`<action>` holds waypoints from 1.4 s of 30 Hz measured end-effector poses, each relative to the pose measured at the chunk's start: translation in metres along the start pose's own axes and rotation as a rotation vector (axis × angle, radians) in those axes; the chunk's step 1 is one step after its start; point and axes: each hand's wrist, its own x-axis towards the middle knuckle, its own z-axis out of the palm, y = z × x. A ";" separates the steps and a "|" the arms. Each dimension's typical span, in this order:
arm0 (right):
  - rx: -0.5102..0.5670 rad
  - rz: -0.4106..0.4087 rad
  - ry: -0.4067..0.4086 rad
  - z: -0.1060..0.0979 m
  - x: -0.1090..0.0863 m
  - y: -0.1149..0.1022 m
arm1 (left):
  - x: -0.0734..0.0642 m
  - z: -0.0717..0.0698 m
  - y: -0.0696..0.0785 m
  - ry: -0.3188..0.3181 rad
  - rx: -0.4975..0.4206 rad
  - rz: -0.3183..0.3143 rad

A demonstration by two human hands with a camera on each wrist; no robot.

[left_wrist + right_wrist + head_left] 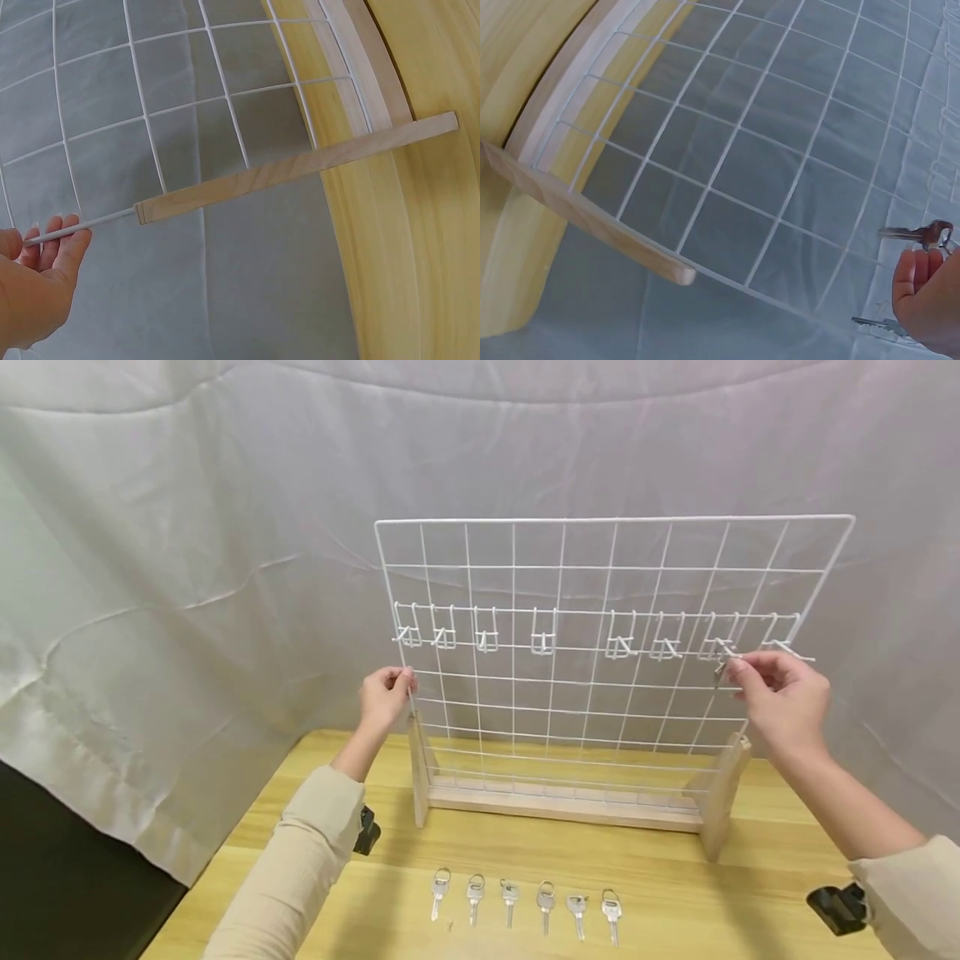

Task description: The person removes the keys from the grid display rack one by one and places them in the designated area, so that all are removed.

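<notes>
A white wire grid panel (pixel 551 691) stands upright, with a row of white hooks (pixel 543 642) across it. My right hand (pixel 787 697) is at the second hook from the right, its fingers pinching a small metal key (pixel 909 233) by its ring end. Past that hand, a second key (pixel 880 325) is near the panel's outer edge in the right wrist view; what bears it is hidden. At the other side, my left hand (pixel 386 696) grips the panel's side wire (pixel 112 217) between thumb and fingers, just above the wooden upright (pixel 247 180).
Several keys with rings, such as this one (pixel 546 898), lie in a row on the wooden table (pixel 660 918) before the stand. A wooden base bar (pixel 562 807) joins the two uprights. Pale grey cloth (pixel 225 568) hangs behind and at the left.
</notes>
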 end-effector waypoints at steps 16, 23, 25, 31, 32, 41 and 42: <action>-0.125 -0.117 -0.002 -0.002 -0.003 -0.001 | -0.003 -0.001 0.004 0.002 -0.009 -0.013; -0.125 -0.224 0.015 -0.005 -0.007 -0.001 | -0.003 -0.001 0.002 -0.003 -0.025 -0.016; -0.144 -0.273 0.030 -0.006 -0.008 -0.002 | -0.003 -0.001 0.001 -0.001 -0.027 -0.019; -0.182 -0.317 0.070 -0.010 -0.010 -0.009 | -0.001 0.000 0.003 -0.004 -0.032 -0.017; -0.176 -0.311 0.072 -0.011 -0.010 -0.009 | -0.001 0.000 0.003 -0.004 -0.029 -0.018; -0.153 -0.253 0.020 -0.015 -0.017 -0.009 | -0.002 0.001 0.005 0.008 -0.016 -0.022; -0.161 -0.243 0.010 -0.016 -0.018 -0.008 | -0.002 0.002 0.005 0.008 -0.015 -0.015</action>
